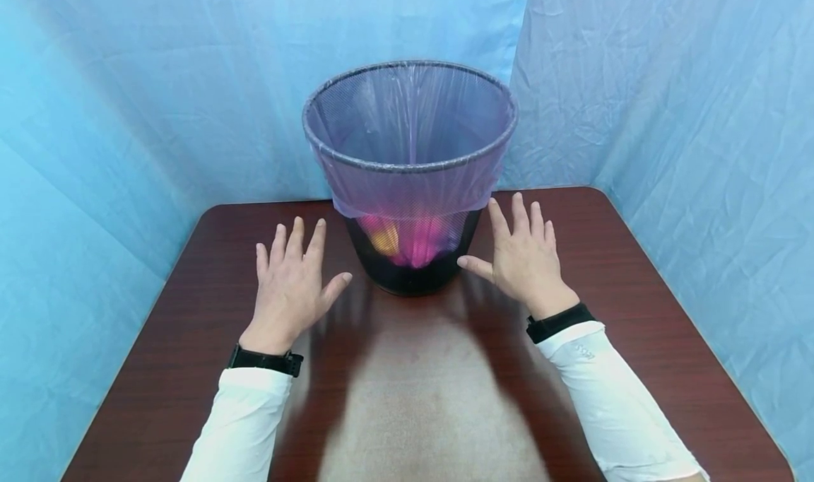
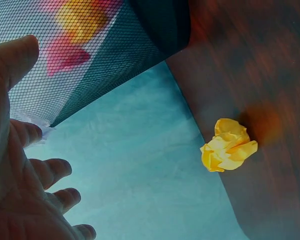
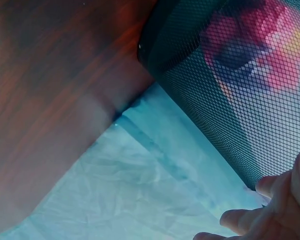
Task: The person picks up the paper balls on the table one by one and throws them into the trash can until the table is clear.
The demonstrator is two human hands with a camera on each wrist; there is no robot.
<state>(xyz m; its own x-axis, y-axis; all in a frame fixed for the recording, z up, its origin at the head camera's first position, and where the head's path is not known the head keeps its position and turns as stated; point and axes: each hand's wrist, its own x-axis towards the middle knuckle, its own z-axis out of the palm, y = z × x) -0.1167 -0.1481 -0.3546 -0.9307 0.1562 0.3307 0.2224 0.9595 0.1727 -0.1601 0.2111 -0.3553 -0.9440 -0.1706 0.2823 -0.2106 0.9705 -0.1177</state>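
Observation:
A black mesh wastebasket (image 1: 407,280) stands upright near the back of the table, lined with a purple plastic bag (image 1: 407,185) folded over its rim. Crumpled pink and yellow paper (image 1: 384,238) shows through the mesh at the bottom. My left hand (image 1: 289,287) is spread to the left of the basket, apart from it, palm down and holding nothing. To the right, my right hand (image 1: 524,259) is spread too, its thumb and index fingertips right at the basket's side. In the left wrist view, a crumpled yellow paper ball (image 2: 227,145) appears by the table's edge.
The brown wooden table (image 1: 636,369) has rounded back corners. Blue cloth (image 1: 159,100) hangs behind and along both sides of it. Dark bands circle both wrists, below white sleeves (image 1: 242,425). A bright reflection lies across the front middle of the tabletop.

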